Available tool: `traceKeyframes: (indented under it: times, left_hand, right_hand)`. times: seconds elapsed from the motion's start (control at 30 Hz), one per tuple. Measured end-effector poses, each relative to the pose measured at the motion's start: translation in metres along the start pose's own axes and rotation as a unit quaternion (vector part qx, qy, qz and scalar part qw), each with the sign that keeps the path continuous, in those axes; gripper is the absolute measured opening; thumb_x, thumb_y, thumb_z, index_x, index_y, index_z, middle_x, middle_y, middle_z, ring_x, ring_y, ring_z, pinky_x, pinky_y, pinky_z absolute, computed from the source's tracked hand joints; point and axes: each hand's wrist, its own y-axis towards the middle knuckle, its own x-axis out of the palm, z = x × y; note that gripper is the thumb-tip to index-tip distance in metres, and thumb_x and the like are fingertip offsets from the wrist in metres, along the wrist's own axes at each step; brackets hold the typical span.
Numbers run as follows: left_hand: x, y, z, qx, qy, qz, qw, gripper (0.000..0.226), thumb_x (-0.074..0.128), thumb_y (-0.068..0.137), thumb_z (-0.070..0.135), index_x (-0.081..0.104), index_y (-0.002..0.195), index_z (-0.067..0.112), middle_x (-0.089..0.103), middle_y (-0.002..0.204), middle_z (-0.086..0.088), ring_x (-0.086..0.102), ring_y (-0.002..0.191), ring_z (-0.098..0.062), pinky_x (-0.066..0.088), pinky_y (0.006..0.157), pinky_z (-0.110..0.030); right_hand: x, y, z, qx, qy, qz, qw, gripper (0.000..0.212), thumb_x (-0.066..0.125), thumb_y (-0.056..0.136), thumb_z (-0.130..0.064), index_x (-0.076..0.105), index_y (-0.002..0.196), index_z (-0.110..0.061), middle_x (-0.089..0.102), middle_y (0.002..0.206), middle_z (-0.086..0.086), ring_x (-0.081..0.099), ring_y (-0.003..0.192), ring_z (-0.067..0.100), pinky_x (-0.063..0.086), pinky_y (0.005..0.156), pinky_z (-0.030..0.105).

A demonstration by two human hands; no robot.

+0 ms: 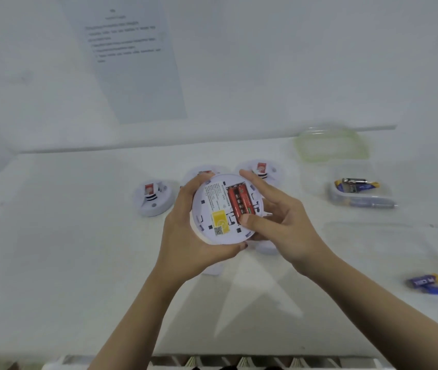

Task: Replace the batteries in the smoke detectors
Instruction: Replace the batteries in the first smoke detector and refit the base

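Reaching in from below with both arms. Holding a round white smoke detector (210, 209) above the table (78, 236), back side showing, two red batteries (240, 204) side by side in the slot. Gripping its left rim with the left hand (185, 236), fingers curled round. Pinching with the right hand (279, 217): thumb on the near battery ends, first finger on the far rim.

Both forearms are bare to the view's edge. The left grip (185, 233) and the right grip (284, 222) are bare too; the left thumbnail looks dark.
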Motion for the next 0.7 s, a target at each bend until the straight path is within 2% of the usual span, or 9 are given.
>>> traceKeyframes:
  times: [0.13, 0.23, 0.3, 0.33, 0.4, 0.47, 0.57, 0.63, 0.7]
  left_hand:
    - [-0.031, -0.012, -0.02, -0.022, 0.001, 0.0, 1.0, 0.096, 0.087, 0.045, 0.039, 0.044, 0.13, 0.024, 0.058, 0.118, 0.027, 0.062, 0.107, 0.0, 0.054, 0.08, -0.015]
    - [-0.051, -0.021, -0.038, -0.045, 0.003, -0.003, 0.999, 0.094, 0.087, 0.045, 0.039, 0.044, 0.128, 0.028, 0.059, 0.117, 0.026, 0.062, 0.106, -0.001, 0.055, 0.081, -0.018]
    - [-0.064, -0.028, -0.052, -0.057, 0.008, -0.008, 0.998, 0.096, 0.087, 0.044, 0.039, 0.045, 0.129, 0.025, 0.058, 0.117, 0.027, 0.061, 0.108, -0.001, 0.054, 0.084, -0.019]
    - [-0.07, -0.032, -0.06, -0.066, 0.005, -0.009, 0.998, 0.097, 0.087, 0.044, 0.038, 0.045, 0.13, 0.024, 0.058, 0.118, 0.027, 0.06, 0.109, 0.0, 0.054, 0.085, -0.019]
    - [-0.084, -0.037, -0.074, -0.086, -0.004, -0.01, 0.996, 0.096, 0.087, 0.043, 0.037, 0.046, 0.129, 0.024, 0.058, 0.118, 0.028, 0.058, 0.112, 0.001, 0.053, 0.087, -0.019]
    - [-0.095, -0.042, -0.086, -0.103, -0.012, -0.015, 0.994, 0.094, 0.086, 0.042, 0.036, 0.046, 0.127, 0.028, 0.058, 0.117, 0.029, 0.057, 0.111, 0.004, 0.051, 0.085, -0.015]
    - [-0.104, -0.047, -0.099, -0.116, -0.015, -0.031, 0.993, 0.093, 0.085, 0.041, 0.034, 0.045, 0.125, 0.031, 0.058, 0.117, 0.027, 0.058, 0.111, 0.002, 0.052, 0.084, -0.015]
    - [-0.107, -0.049, -0.105, -0.116, -0.015, -0.048, 0.992, 0.093, 0.085, 0.042, 0.03, 0.044, 0.126, 0.033, 0.057, 0.117, 0.027, 0.058, 0.111, 0.001, 0.053, 0.083, -0.016]
    - [-0.108, -0.049, -0.111, -0.118, -0.017, -0.064, 0.991, 0.094, 0.085, 0.043, 0.028, 0.043, 0.127, 0.032, 0.057, 0.118, 0.026, 0.058, 0.113, -0.001, 0.054, 0.085, -0.02]
  right_hand:
    - [0.03, 0.008, 0.014, 0.025, -0.005, -0.039, 0.999, 0.058, 0.057, 0.089, 0.003, 0.051, 0.124, -0.044, 0.07, 0.107, -0.001, 0.068, 0.096, 0.015, 0.057, 0.071, 0.029]
    - [0.05, 0.009, 0.029, 0.062, 0.005, -0.065, 0.996, 0.047, 0.053, 0.094, -0.016, 0.041, 0.136, -0.032, 0.066, 0.117, -0.008, 0.063, 0.108, 0.008, 0.053, 0.083, 0.023]
    - [0.058, 0.007, 0.044, 0.052, -0.068, -0.073, 0.994, 0.042, 0.05, 0.095, -0.027, 0.044, 0.137, -0.025, 0.061, 0.126, -0.012, 0.055, 0.117, 0.001, 0.046, 0.094, 0.019]
    - [0.058, 0.005, 0.055, 0.042, -0.158, -0.077, 0.984, 0.044, 0.049, 0.093, -0.032, 0.046, 0.136, -0.024, 0.057, 0.131, -0.012, 0.05, 0.121, -0.001, 0.041, 0.099, 0.017]
    - [0.055, 0.001, 0.074, -0.006, -0.402, -0.086, 0.911, 0.055, 0.048, 0.087, -0.045, 0.046, 0.137, -0.024, 0.046, 0.143, -0.007, 0.036, 0.129, 0.0, 0.022, 0.107, 0.011]
    - [0.053, -0.004, 0.091, -0.048, -0.523, -0.112, 0.843, 0.067, 0.053, 0.08, -0.053, 0.046, 0.137, -0.019, 0.037, 0.149, 0.0, 0.028, 0.135, 0.009, 0.01, 0.106, 0.011]
    - [0.055, -0.006, 0.102, -0.038, -0.536, -0.096, 0.838, 0.068, 0.057, 0.075, -0.052, 0.053, 0.132, -0.016, 0.043, 0.143, 0.005, 0.037, 0.131, 0.019, 0.021, 0.105, 0.021]
    - [0.056, -0.004, 0.101, -0.046, -0.541, -0.061, 0.838, 0.063, 0.054, 0.073, -0.052, 0.059, 0.124, -0.014, 0.056, 0.125, 0.005, 0.05, 0.116, 0.022, 0.033, 0.096, 0.024]
    - [0.057, -0.002, 0.1, -0.055, -0.56, -0.058, 0.825, 0.061, 0.053, 0.073, -0.052, 0.058, 0.122, -0.016, 0.059, 0.112, 0.0, 0.053, 0.105, 0.02, 0.034, 0.088, 0.022]
